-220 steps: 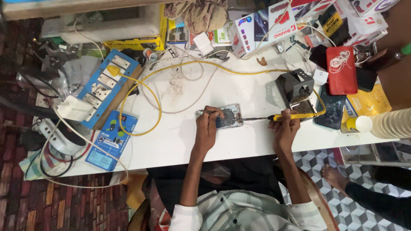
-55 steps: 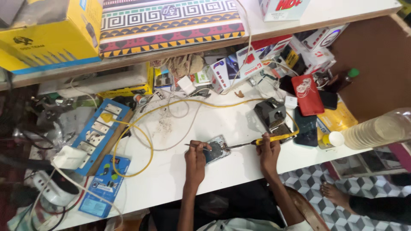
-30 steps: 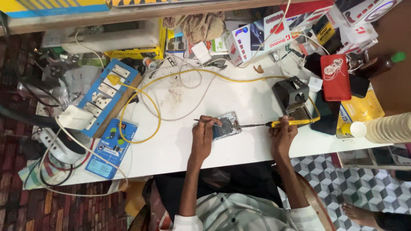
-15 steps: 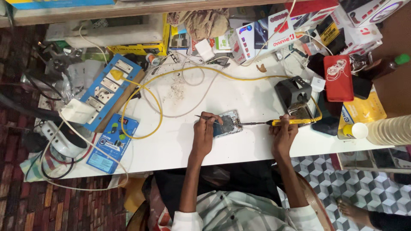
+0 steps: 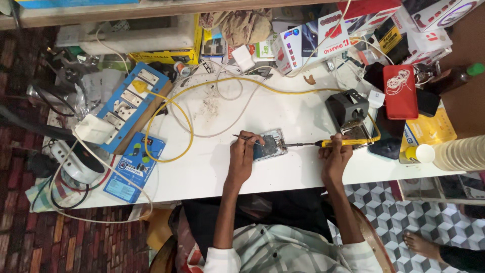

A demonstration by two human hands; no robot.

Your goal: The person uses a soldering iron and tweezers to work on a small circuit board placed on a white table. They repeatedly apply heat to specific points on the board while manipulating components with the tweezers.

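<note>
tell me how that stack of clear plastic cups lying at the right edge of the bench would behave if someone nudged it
The stack of cups lies on its side, so it would probably roll, curving rather than straight since it tapers. It looks thin and see-through, so likely light and easily shifted. Being nested, it may slide apart if lifted by one end.

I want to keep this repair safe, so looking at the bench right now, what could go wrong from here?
The soldering iron in the right hand points its tip at the opened phone; a slip could scorch nearby parts. The left hand holds tweezers with fingers close to that tip, so a burn seems possible. The yellow cable loops across the table and could snag and jerk the iron.
</note>
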